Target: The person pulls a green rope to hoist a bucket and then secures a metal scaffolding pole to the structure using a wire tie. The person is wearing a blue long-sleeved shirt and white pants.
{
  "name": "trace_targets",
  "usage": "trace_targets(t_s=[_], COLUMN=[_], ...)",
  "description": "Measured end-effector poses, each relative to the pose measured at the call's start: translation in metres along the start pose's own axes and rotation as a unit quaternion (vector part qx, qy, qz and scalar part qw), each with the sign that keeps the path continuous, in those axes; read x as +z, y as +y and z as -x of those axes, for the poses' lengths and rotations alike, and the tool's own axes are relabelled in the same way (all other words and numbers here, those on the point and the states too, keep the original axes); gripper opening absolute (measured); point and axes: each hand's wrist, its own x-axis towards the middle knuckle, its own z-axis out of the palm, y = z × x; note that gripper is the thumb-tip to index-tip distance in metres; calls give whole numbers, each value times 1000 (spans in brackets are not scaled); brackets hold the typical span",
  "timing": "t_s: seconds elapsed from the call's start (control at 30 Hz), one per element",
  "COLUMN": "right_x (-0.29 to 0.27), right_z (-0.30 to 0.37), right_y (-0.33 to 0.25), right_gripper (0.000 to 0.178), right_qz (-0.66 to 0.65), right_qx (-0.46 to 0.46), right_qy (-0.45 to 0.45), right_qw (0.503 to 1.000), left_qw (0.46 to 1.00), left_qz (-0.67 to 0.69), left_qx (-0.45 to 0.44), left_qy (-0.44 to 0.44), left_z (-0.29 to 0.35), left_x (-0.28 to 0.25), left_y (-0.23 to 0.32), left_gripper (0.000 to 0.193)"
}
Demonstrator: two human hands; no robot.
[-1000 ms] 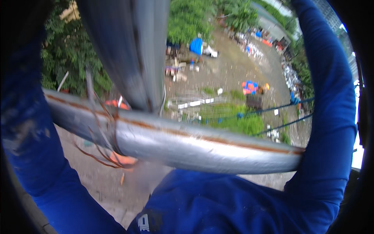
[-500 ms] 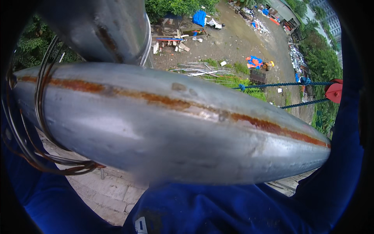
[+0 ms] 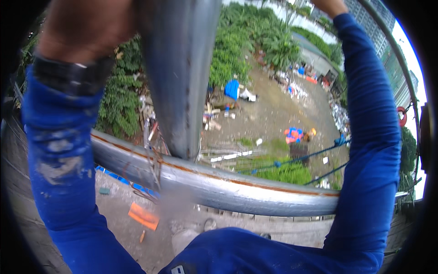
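My left hand (image 3: pixel 91 29) is raised at the upper left, close beside a thick grey metal pipe (image 3: pixel 182 68) that stands upright. The fingers are hidden past the top edge, so I cannot tell whether they grip the pipe. My right hand (image 3: pixel 329 5) reaches up at the top right; only its wrist end shows and its fingers are out of view. Below both arms a grey metal pipe (image 3: pixel 255 194) with a rusty seam runs across in front of me. Rusty wire (image 3: pixel 156 171) loops around it near the foot of the upright pipe.
Blue ropes (image 3: pixel 292 160) stretch out beyond the crosswise pipe at the right. Far below lies a yard (image 3: pixel 278 109) with scattered debris, a blue tarp (image 3: pixel 232 89) and trees. Beneath me an orange sheet (image 3: pixel 143 216) lies on a concrete surface. A thin curved pole (image 3: pixel 397 45) rises at the right.
My view has risen and drawn back from the crosswise pipe, which looked much closer before. Both arms now reach upward, where earlier they hung low at the sides. The red pulley has left view.
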Motion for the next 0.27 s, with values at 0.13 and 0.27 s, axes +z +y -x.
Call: trace_targets(t_s=[0.13,0.27], right_x=[34,-5], right_z=[1,7], right_y=[-13,-15], right_gripper=[22,23], right_qz=[-50,-15], right_qx=[58,33], right_qy=[21,67], right_qw=[997,997], left_qw=[999,985], left_qz=[-44,67], left_qx=[19,-20], left_qy=[11,-156], left_z=[-1,-2], left_x=[1,-11], left_y=[3,38], left_gripper=[55,62])
